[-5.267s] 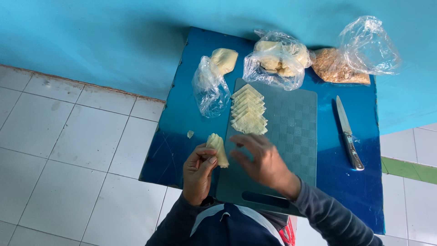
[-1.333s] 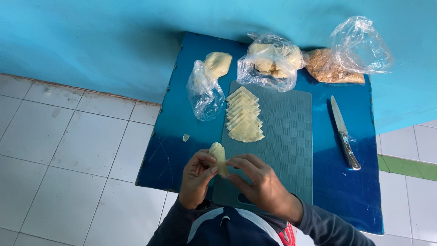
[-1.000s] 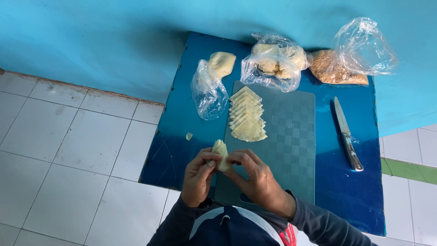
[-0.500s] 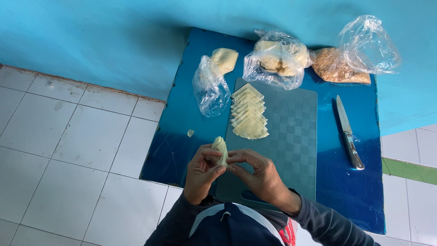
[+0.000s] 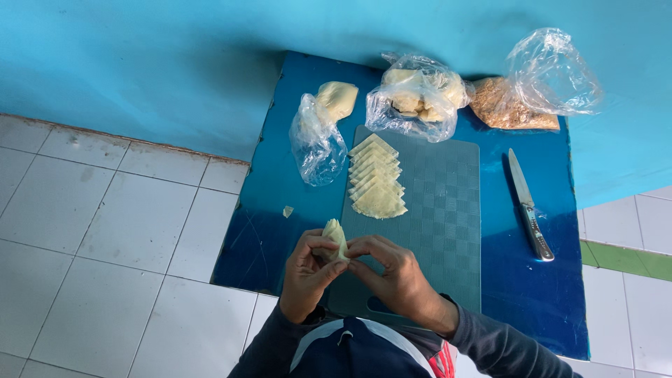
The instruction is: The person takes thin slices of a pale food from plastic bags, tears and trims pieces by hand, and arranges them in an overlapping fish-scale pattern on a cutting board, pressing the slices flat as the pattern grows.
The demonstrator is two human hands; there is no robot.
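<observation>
In the head view, a pale folded dough piece (image 5: 335, 236) is pinched between the fingertips of both hands, just over the near left corner of the grey-green cutting board (image 5: 441, 231). The left hand (image 5: 306, 276) is curled around the piece from the left, with fingers closed narrowly on it; the right hand (image 5: 392, 276) is pressed against it from the right, thumb and forefinger closed on its edge. On the far left part of the board, a row of flat folded dough triangles (image 5: 376, 178) is laid out, each overlapping the next. A small dough scrap (image 5: 287, 211) is seen left of the board on the blue table (image 5: 546, 301). A knife (image 5: 529, 205) lies right of the board. Beyond the board's far edge, three clear plastic bags are placed: one with a dough lump (image 5: 334, 101), one with dough pieces (image 5: 414, 94), one with brownish filling (image 5: 511, 108).
</observation>
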